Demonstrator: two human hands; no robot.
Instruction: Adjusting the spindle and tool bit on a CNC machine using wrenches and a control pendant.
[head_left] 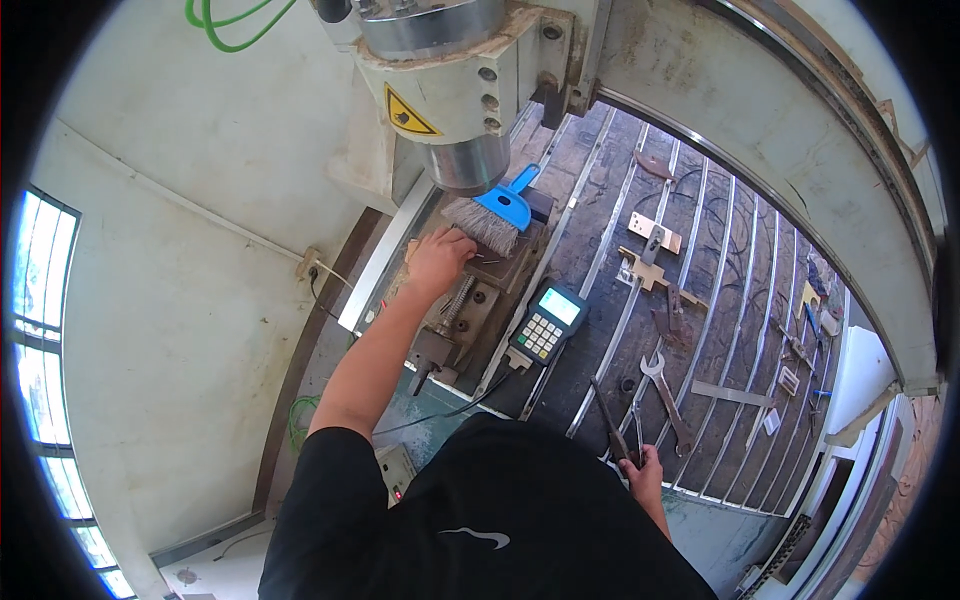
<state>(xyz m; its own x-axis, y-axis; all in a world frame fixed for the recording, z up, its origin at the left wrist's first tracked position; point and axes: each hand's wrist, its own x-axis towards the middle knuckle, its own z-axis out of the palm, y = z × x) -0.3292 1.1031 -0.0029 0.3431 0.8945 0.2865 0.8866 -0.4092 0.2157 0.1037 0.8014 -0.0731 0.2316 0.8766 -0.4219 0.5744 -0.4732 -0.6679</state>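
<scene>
My left hand (440,262) reaches over the vise (470,315) on the machine bed. Its fingers are bent together at the jaw end, beside the grey bristles of a blue hand brush (505,207). What they pinch, if anything, is too small to make out. Above the brush hangs the machine's spindle (468,160). At the bed's front edge my right hand (646,477) closes round the lower end of a slim metal tool (638,430), whose kind is unclear. A long dark tool (610,420) lies against the same fingers. Beside them rests an open-ended wrench (668,405).
A handheld keypad controller (548,322) with a lit screen lies right of the vise, its cable running to the front. The slotted bed holds a clamp (652,243), a flat metal strip (732,393) and several small tools. A machine frame (770,150) arches over the right side.
</scene>
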